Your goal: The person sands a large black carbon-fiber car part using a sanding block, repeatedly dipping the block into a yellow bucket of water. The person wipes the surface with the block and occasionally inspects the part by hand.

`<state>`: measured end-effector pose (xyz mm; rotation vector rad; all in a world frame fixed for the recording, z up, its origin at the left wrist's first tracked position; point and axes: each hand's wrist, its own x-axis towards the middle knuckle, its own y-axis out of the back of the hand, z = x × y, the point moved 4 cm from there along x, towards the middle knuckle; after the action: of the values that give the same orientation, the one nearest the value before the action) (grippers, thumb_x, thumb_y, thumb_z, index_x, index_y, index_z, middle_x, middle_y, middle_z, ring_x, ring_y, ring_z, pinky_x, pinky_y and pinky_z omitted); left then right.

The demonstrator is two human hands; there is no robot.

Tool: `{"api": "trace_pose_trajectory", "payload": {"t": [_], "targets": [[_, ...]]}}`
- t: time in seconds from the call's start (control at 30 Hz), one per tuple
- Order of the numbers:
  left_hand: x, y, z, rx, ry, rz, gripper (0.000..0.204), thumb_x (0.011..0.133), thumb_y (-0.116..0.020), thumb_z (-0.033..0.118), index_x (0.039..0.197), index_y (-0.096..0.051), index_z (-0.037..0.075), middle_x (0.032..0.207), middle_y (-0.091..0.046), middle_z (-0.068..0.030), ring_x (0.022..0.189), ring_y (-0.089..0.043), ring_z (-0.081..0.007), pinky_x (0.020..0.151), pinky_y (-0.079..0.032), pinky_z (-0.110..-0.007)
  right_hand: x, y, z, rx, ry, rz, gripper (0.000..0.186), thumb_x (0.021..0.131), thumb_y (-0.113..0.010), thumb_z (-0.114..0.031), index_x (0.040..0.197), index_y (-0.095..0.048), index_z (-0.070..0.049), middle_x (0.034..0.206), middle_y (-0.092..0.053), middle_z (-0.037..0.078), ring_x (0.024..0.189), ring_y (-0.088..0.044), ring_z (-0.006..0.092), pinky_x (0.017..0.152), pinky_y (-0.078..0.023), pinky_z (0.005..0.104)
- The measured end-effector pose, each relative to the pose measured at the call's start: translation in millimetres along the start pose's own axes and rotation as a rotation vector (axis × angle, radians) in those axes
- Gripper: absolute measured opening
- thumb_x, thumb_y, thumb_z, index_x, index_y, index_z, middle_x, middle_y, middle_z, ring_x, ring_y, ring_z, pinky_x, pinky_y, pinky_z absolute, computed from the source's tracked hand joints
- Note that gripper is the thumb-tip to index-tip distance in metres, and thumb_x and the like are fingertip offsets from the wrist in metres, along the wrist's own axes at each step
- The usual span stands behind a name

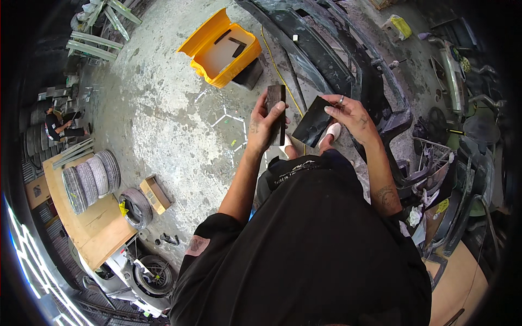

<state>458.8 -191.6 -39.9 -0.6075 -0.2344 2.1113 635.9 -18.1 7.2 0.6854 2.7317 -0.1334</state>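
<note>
In my left hand (261, 124) is a dark, narrow sanding block (277, 94), upright between thumb and fingers. My right hand (352, 116) pinches a black sheet of sandpaper (311, 126) by its upper right corner. The sheet hangs tilted just to the right of the block, with a small gap between them. Ahead and to the left, a cut-open yellow jug (204, 35) holds cloudy liquid with dark strips (238, 48) in it. A large black car bumper (321, 60) lies ahead on the right, beyond my right hand.
A black box (249, 74) stands beside the jug. A yellow cord (265, 41) runs along the floor by the bumper. Stacked tires (92, 179) and a cardboard box (155, 194) are at left, where another person (62, 124) sits. Car parts (462, 179) crowd the right.
</note>
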Motion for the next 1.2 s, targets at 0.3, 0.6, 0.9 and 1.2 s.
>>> {"api": "trace_pose_trajectory", "payload": {"t": [0.3, 0.6, 0.9, 1.2], "targets": [[15, 19, -20, -0.152, -0.073, 0.285, 0.074, 0.096, -0.071, 0.018, 0.153, -0.029, -0.003, 0.107, -0.069, -0.0139, 0.086, -0.067, -0.0176, 0.075, -0.054, -0.030, -11, 10, 26, -0.320, 0.148, 0.180, 0.021, 0.098, -0.065, -0.006, 0.116, -0.076, -0.008, 0.098, -0.063, 0.003, 0.080, -0.063, 0.0110, 0.067, -0.057, 0.0266], [5, -16, -5, -0.170, -0.178, 0.277, 0.049, 0.094, -0.072, 0.006, 0.135, -0.045, 0.009, 0.107, -0.065, -0.0091, 0.098, -0.069, -0.0208, 0.083, -0.059, -0.038, -10, -5, 51, -0.073, -0.130, 0.191, 0.034, 0.098, -0.072, -0.030, 0.107, -0.075, 0.003, 0.097, -0.067, 0.008, 0.088, -0.070, 0.0184, 0.077, -0.062, 0.0306], [-13, -14, 39, 0.573, -0.032, -0.212, 0.036, 0.087, -0.084, 0.017, 0.113, -0.062, 0.004, 0.099, -0.068, -0.0081, 0.094, -0.069, -0.0154, 0.078, -0.055, -0.031, -8, 2, 16, -0.415, 0.237, 0.193, 0.031, 0.095, -0.074, -0.025, 0.104, -0.071, 0.005, 0.093, -0.065, 0.009, 0.081, -0.065, 0.0147, 0.069, -0.053, 0.0326], [-16, 0, 35, 0.473, -0.207, -0.082, 0.050, 0.093, -0.076, 0.016, 0.135, -0.051, 0.006, 0.101, -0.068, -0.0111, 0.079, -0.063, -0.0181, 0.071, -0.051, -0.031, -4, -3, -12, -0.407, 0.281, 0.202, 0.017, 0.091, -0.079, -0.014, 0.105, -0.075, -0.005, 0.106, -0.068, 0.007, 0.096, -0.070, 0.0203, 0.080, -0.056, 0.0291]]}}
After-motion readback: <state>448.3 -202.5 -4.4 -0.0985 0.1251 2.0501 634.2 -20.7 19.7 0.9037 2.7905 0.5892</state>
